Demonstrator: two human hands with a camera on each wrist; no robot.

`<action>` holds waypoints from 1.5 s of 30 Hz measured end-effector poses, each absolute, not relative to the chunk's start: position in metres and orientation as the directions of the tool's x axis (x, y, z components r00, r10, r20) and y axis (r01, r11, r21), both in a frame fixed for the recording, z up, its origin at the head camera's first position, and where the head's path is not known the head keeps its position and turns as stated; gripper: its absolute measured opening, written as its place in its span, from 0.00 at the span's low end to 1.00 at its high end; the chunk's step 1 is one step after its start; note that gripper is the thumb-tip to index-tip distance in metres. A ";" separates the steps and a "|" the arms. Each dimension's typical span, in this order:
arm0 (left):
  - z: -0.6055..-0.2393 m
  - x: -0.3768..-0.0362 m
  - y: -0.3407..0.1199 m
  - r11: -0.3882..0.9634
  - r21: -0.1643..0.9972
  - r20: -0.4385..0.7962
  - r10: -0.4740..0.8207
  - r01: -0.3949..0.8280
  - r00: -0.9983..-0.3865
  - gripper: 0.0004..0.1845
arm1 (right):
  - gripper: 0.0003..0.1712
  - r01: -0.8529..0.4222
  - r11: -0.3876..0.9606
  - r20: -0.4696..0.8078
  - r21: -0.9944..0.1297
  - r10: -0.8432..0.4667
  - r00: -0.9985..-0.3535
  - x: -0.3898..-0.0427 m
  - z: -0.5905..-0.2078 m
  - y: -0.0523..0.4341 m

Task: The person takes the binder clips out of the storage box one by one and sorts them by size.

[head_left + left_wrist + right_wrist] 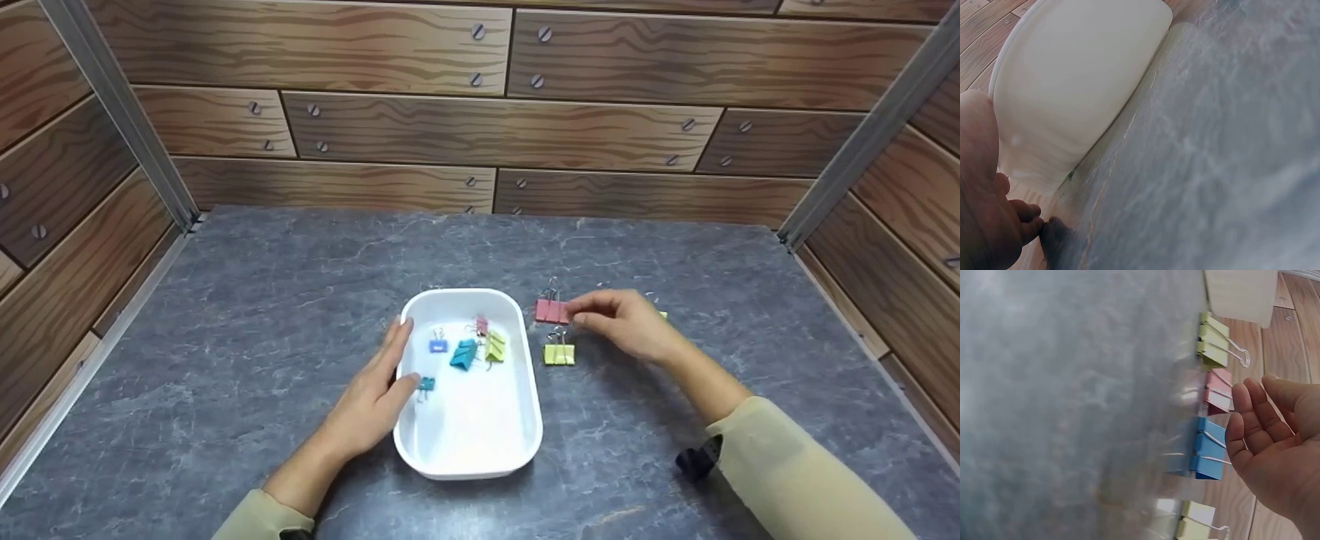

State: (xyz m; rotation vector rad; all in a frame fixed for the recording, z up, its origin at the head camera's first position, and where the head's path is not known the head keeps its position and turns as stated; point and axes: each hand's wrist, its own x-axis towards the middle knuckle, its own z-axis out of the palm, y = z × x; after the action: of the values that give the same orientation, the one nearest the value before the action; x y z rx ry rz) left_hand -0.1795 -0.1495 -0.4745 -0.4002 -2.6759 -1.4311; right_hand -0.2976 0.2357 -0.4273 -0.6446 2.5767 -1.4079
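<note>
A white plastic tray point(472, 442) stands on the table with my left hand point(373, 401) at its left side. The left thumb hooks over the rim while the fingers lie along the outer wall. Inside sit several binder clips: a blue one point(438, 346), a pink one point(481, 327), a yellow-green one point(495, 348), and two teal ones point(463, 354). My right hand point(626, 324) has its thumb and forefinger right at the end of a large pink binder clip point(551, 311). Just nearer me stands a yellow-green binder clip point(559, 355).
A larger blue binder clip point(1208, 449) stands beside the pink one in the right wrist view, hidden behind the right hand in the head view. Another yellow binder clip point(1195, 521) is farther along. Wood-patterned panels point(390, 127) enclose the grey table point(262, 300).
</note>
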 end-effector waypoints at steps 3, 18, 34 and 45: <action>-0.474 -0.179 -0.150 0.526 0.808 0.190 0.194 0.266 -0.962 0.38 | 0.15 -0.310 0.458 0.102 -0.833 -0.424 -0.900 -0.296 -0.416 0.236; -0.475 -0.180 -0.150 0.530 0.813 0.167 0.181 0.239 -0.969 0.38 | 0.16 -0.430 0.413 0.087 -0.803 -0.632 -0.770 -0.301 -0.367 0.183; -0.474 -0.180 -0.149 0.518 0.816 0.182 0.191 0.257 -0.964 0.38 | 0.15 -0.534 0.463 -0.063 -0.707 -0.794 -0.605 -0.322 -0.373 0.113; -0.475 -0.180 -0.150 0.521 0.814 0.184 0.190 0.258 -0.964 0.39 | 0.17 -0.616 0.522 -0.127 -0.590 -0.814 -0.567 -0.324 -0.381 0.101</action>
State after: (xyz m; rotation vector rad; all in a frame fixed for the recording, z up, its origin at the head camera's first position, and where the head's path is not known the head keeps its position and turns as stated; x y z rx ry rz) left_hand -0.1800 -0.1496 -0.4747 -0.3951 -2.6763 -1.4505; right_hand -0.3239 0.1014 -0.3812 -1.1775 2.3769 -0.6964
